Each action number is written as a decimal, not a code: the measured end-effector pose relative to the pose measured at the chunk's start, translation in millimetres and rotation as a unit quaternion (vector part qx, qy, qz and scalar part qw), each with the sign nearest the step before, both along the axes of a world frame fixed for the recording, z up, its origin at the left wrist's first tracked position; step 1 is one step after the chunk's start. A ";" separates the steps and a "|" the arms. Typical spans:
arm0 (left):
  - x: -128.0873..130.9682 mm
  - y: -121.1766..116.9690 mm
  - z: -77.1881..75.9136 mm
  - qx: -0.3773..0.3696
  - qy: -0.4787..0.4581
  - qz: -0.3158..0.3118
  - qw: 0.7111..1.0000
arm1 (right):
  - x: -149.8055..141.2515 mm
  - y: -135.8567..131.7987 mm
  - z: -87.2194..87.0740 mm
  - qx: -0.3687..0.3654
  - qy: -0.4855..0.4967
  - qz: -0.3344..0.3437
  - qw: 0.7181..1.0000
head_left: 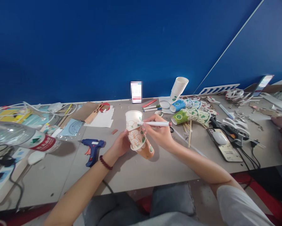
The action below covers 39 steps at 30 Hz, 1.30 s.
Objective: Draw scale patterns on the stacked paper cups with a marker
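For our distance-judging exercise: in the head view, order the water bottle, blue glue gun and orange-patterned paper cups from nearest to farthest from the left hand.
From the left hand:
1. Orange-patterned paper cups, held in it.
2. Blue glue gun, on the table to its left.
3. Water bottle, far left.

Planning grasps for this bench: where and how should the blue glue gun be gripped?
Probably best by the handle, coming from above and gripping across its width. The glue gun lies flat, nozzle pointing left and handle extending toward the table's near edge. Avoid the orange trigger; the left forearm crowds the near side in this view.
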State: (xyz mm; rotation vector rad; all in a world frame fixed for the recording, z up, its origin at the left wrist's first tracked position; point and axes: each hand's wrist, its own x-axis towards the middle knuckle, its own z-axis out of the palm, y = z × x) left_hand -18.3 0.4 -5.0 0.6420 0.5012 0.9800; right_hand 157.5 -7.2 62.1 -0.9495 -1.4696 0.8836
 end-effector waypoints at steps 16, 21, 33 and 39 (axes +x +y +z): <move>-0.7 0.5 -3.7 -0.006 0.012 0.005 1.000 | 1.5 0.9 -3.2 0.009 -0.033 -0.010 0.999; -1.8 -0.1 -3.0 -0.004 0.012 -0.003 1.000 | -0.2 1.9 -2.7 0.003 -0.019 -0.008 1.000; 0.2 -1.7 3.0 0.012 0.004 -0.019 1.000 | -0.1 2.4 -3.5 -0.001 -0.001 -0.014 1.000; 1.7 -2.1 6.2 0.026 -0.001 -0.026 0.999 | 0.1 3.2 -3.1 0.011 -0.003 -0.026 1.000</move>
